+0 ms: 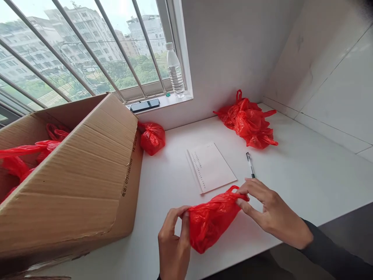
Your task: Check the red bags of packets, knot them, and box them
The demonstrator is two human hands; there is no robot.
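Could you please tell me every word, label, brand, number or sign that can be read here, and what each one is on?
"电话: 0731-86679299", on the side of the cardboard box; the last digits are not quite certain.
Smaller print farther up that same side: too small to read.
Rows of small marks on the notepad: too small to read.
Red plastic bag in the hands: no readable text.

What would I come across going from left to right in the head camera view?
Cardboard box, small red bag beside it, left hand, red bag held between the hands, right hand. I've left out things that overlap these sideways.
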